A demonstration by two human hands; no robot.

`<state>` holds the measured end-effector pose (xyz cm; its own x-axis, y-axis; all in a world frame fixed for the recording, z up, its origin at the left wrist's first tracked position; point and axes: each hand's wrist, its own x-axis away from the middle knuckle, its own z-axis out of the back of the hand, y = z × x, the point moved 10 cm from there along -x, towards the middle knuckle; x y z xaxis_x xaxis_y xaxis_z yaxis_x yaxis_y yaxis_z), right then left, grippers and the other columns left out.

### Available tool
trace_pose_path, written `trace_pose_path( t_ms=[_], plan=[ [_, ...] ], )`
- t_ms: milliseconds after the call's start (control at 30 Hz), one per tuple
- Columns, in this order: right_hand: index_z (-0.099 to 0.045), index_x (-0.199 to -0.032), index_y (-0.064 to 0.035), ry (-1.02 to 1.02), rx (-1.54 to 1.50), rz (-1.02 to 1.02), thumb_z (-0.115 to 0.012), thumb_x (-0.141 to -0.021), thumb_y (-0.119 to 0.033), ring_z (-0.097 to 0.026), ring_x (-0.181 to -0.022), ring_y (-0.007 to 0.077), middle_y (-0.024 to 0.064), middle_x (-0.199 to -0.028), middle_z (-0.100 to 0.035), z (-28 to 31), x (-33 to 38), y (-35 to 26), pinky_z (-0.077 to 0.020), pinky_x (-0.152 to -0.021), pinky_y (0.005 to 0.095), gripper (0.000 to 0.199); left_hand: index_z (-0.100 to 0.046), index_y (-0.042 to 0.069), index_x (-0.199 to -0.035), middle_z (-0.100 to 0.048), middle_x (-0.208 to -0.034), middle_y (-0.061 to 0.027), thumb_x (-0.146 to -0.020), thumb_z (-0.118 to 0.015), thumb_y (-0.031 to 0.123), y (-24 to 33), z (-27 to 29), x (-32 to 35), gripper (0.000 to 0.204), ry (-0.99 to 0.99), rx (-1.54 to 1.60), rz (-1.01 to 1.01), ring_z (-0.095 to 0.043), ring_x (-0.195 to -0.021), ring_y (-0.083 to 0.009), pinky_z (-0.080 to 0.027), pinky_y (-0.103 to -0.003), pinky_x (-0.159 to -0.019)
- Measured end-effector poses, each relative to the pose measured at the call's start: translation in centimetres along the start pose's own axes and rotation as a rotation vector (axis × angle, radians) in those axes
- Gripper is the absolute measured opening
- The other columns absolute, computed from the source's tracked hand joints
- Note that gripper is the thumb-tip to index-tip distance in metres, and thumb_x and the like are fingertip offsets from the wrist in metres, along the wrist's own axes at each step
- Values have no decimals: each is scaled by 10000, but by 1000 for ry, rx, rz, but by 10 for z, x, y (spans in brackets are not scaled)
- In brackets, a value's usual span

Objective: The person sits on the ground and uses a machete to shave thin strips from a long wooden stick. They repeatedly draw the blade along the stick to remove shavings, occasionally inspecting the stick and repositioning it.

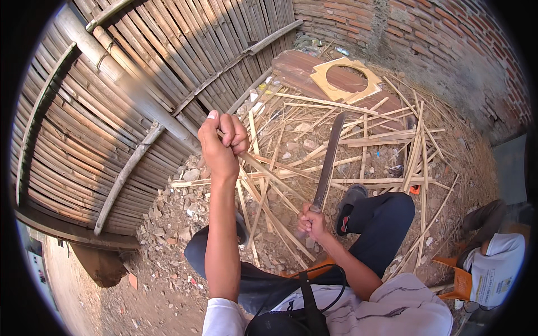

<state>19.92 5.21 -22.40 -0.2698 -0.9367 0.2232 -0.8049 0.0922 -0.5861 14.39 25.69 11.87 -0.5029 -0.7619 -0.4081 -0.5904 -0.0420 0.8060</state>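
Observation:
My left hand [224,140] is raised in front of the bamboo wall, its fingers curled closed around the upper end of a thin bamboo strip [273,178]. The strip slants down to the right, toward my other hand. My right hand [314,222] grips the handle of a machete [329,162], whose long dark blade points up and away from me. Whether the strip's lower end touches my right hand or the blade, I cannot tell. Many split bamboo strips [358,143] lie criss-crossed on the ground beyond my knees.
A bamboo-slat wall [157,50] rises at the left, and a brick wall [443,50] at the back right. A yellowish board with a round hole [321,80] lies on a brown panel [291,70]. Rubble [168,224] covers the ground. Another person [496,269] sits at the right on an orange chair [463,283].

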Motion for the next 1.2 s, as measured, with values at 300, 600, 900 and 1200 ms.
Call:
trace_pose_path(
  t_ms=[300, 600, 900, 1200],
  plan=[
    [-431, -685, -141, 274, 104, -330, -565, -836, -48, -361, -405, 95, -31, -519, -367, 17, 7, 35, -334, -429, 300, 222, -292, 114, -600, -314, -519, -35, -1067, -341, 355, 3, 15, 3, 529, 112, -35, -11, -220, -445, -106, -175, -284, -411],
    [-415, -701, -125, 302, 319, -201, -548, -831, -40, -372, -418, 98, -23, -557, -402, 30, 1, 44, -310, -427, 289, 204, -289, 110, -607, -329, -531, -41, -1069, -324, 365, 3, -3, 3, 529, 95, -112, -30, -218, -455, -106, -181, -288, -420],
    [-473, -687, -124, 246, 226, -307, -592, -791, -86, -307, -398, 108, -29, -544, -359, 18, 0, 58, -315, -410, 313, 162, -275, 114, -612, -306, -534, -34, -1064, -323, 345, 3, 20, 10, 511, 122, -34, 17, -205, -453, -111, -175, -291, -418],
    [-484, -697, -105, 300, 205, -487, -563, -790, -49, -353, -414, 96, -6, -553, -417, 116, -1, 111, -311, -412, 327, 134, -262, 130, -595, -290, -526, -22, -1053, -331, 354, -2, 25, 11, 515, 76, 55, 70, -165, -458, -107, -160, -300, -418]
  ],
)
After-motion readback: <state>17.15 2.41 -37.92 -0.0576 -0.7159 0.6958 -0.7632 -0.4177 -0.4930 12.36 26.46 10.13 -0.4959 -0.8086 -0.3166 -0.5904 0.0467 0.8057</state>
